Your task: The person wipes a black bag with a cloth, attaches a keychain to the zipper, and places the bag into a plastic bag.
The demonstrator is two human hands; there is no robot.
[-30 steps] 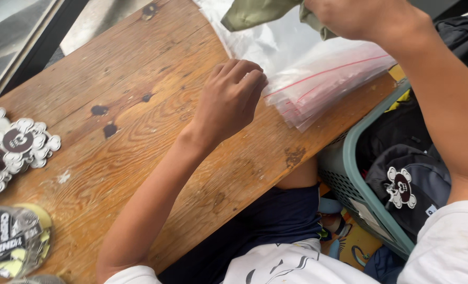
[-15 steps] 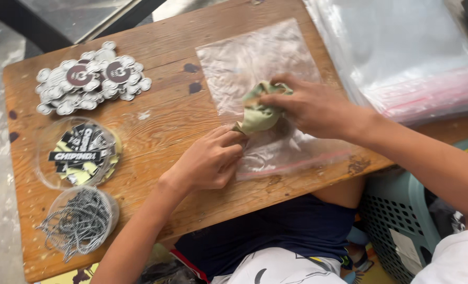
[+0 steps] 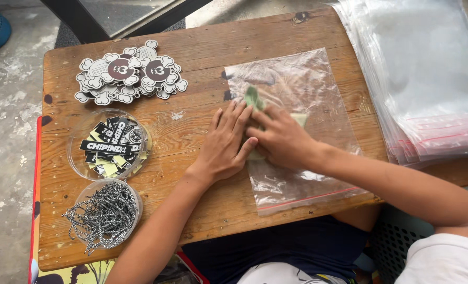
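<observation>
Head view. Your left hand point(image 3: 224, 142) lies flat, fingers spread, on the near left edge of the clear zip bag point(image 3: 297, 126) spread on the wooden table point(image 3: 202, 47). Your right hand point(image 3: 282, 138) presses palm-down beside it, touching it, over a folded pale green cloth point(image 3: 253, 98). Neither hand grips anything; both lie open and flat. Whether the cloth sits fully inside the bag or on top of it cannot be told, since the hands cover most of it. As judged, the cloth is folded and placed at the bag, while the flattening is under way; the red seal strip at the near end appears not yet closed. To the right lies a stack of empty zip bags point(image 3: 428, 79). To the left sit die-cut stickers point(image 3: 131, 73), a dish of labels point(image 3: 109, 144) and a dish of ball chains point(image 3: 105, 213), none of them touched.
</observation>
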